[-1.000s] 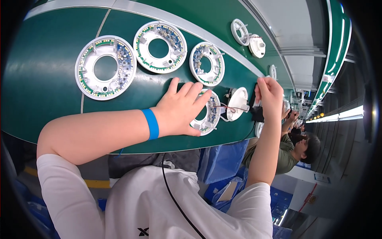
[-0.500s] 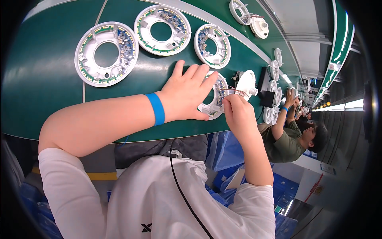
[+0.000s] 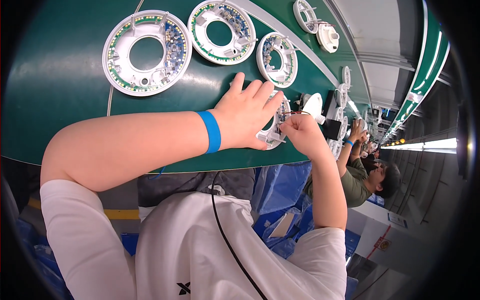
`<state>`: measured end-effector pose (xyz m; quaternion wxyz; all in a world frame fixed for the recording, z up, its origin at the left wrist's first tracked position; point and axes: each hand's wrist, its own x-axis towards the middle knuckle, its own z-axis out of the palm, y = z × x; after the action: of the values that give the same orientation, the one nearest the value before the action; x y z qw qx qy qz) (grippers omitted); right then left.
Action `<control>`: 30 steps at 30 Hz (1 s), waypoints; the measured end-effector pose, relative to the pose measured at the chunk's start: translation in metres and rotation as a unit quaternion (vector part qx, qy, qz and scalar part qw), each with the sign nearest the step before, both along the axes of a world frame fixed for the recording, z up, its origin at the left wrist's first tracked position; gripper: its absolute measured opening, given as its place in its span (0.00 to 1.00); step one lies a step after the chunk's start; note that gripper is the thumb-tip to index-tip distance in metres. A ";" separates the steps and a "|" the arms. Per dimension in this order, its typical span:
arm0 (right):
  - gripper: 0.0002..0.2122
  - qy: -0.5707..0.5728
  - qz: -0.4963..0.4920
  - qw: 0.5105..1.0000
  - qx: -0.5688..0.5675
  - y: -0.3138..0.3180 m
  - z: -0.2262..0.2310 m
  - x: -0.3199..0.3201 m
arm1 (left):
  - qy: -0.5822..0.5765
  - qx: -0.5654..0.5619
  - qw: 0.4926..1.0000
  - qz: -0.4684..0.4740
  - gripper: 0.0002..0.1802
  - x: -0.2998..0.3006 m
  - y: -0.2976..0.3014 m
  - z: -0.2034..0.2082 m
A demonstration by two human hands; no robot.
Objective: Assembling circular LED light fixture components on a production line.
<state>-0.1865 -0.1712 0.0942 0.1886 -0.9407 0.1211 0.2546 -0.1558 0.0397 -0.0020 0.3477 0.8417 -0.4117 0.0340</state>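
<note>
My left hand [image 3: 250,116], a blue band round its wrist, lies with fingers spread on a white ring-shaped lamp housing [image 3: 273,139], hiding much of it. Green and blue circuit boards with small LEDs line this ring. At its right side my right hand [image 3: 304,134] is closed in a pinch against the board; whatever sits between the fingertips is too small to make out. Thin red and dark wires [image 3: 295,113] pass just above that hand. They run toward a white lamp part [image 3: 313,106] with a screw-like end, lying just beyond the right hand.
Similar rings lie farther back on the green table: a large one [image 3: 111,64], another [image 3: 196,37] and a smaller one [image 3: 263,52]. A black block [image 3: 332,128] stands to the right, near more white rings [image 3: 342,95]. A co-worker [image 3: 350,182] works farther right.
The view has shifted slightly, so the rings appear farther right and higher. My right hand still pinches at the ring's board; the wires now stretch straighter above it. My left hand stays spread on the ring.
</note>
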 end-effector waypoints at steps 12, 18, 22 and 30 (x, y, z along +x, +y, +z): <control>0.08 -0.030 0.035 0.996 -0.070 0.010 0.002 0.004 | 0.010 0.003 1.000 -0.008 0.59 0.001 0.001 0.004; 0.07 -0.052 0.025 0.996 -0.071 0.017 -0.004 0.001 | 0.022 -0.002 1.000 -0.015 0.59 0.000 0.005 0.006; 0.07 -0.038 0.007 0.997 -0.061 0.009 -0.008 -0.001 | 0.020 0.013 1.000 -0.020 0.60 0.001 0.002 0.010; 0.07 -0.150 0.049 0.987 -0.043 0.002 -0.019 -0.009 | -0.010 0.009 1.000 -0.011 0.61 0.003 0.003 0.013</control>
<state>-0.1956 -0.1693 0.0749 0.1511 -0.9803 0.0563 0.1144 -0.1529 0.0430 0.0112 0.3359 0.8401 -0.4244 0.0353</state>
